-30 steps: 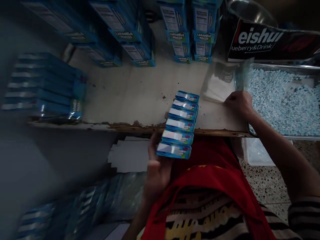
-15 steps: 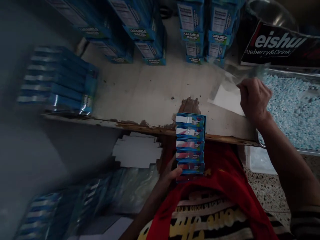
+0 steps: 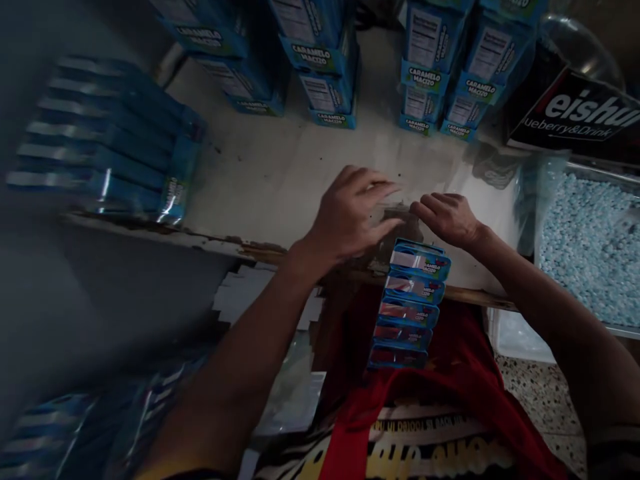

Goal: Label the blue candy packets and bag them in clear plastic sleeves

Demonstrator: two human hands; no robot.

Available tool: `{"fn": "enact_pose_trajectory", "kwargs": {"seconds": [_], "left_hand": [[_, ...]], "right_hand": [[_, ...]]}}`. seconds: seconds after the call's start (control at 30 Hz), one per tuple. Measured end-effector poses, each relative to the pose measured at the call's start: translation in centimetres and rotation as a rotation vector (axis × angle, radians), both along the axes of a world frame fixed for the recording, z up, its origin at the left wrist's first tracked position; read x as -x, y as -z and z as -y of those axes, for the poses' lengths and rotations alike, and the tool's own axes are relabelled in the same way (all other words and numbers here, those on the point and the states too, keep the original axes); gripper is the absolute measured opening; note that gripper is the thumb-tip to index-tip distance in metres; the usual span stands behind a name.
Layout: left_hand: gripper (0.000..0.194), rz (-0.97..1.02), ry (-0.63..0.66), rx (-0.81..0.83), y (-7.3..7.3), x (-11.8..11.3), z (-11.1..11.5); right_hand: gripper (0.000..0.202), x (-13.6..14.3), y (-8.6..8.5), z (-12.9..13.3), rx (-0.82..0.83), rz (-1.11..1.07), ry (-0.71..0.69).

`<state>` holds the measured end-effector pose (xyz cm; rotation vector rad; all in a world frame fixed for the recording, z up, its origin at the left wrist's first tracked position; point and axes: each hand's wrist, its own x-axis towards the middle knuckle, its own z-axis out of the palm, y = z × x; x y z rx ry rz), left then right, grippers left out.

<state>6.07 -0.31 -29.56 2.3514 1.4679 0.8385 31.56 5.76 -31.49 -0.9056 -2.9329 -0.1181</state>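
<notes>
A tray-like row of blue candy packs point(image 3: 411, 310) marked "Caramelo Macizo" rests at the table edge against the red apron point(image 3: 463, 347), with neither hand on it. Just beyond its far end, my right hand point(image 3: 447, 219) is closed in a pinch on a thin clear plastic bag point(image 3: 400, 219); the see-through film is hard to make out. My left hand point(image 3: 347, 210) hovers to the left of it, thumb and fingers apart and pointing toward the film. Whether the left fingertips touch the film I cannot tell.
Stacked blue boxes point(image 3: 327, 100) stand along the back of the table. Wrapped blue packs point(image 3: 115, 147) sit at the left edge. A metal tray of small pale-blue candies point(image 3: 585, 247) lies at right, before a black printed carton point(image 3: 575, 113). White card point(image 3: 240, 293) lies below.
My right hand has come left from beside the candy tray, drawing the plastic bag along. My left hand has released the packs and risen above the table; the packs now lean slightly.
</notes>
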Motion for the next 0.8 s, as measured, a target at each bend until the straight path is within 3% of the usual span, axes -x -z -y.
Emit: {"fn": "enact_pose_trajectory", "kwargs": {"seconds": [0.1, 0.2, 0.33, 0.53, 0.63, 0.8], "left_hand": [[0.039, -0.123, 0.167, 0.06, 1.8, -1.2, -3.9], [0.039, -0.1, 0.208, 0.128, 3.1, -1.5, -4.3], [0.036, -0.097, 0.254, 0.173, 2.9, -1.4, -3.7], [0.029, -0.372, 0.279, 0.129, 2.2, -1.1, -3.5], [0.024, -0.266, 0.328, 0.21, 2.4, -0.9, -3.3], [0.034, -0.026, 0.359, 0.28, 2.4, -1.3, -3.8]], "right_hand": [[0.041, -0.8, 0.3, 0.3, 0.038, -0.023, 0.06], [0.039, -1.6, 0.8, 0.9, 0.073, -0.034, 0.088], [0.04, -1.7, 1.0, 1.8, 0.108, -0.036, 0.099], [0.04, -1.7, 1.0, 2.5, 0.051, 0.037, 0.047], [0.036, -2.0, 1.5, 3.1, 0.075, 0.034, 0.05], [0.029, -2.0, 1.9, 3.4, 0.138, 0.055, 0.164]]}}
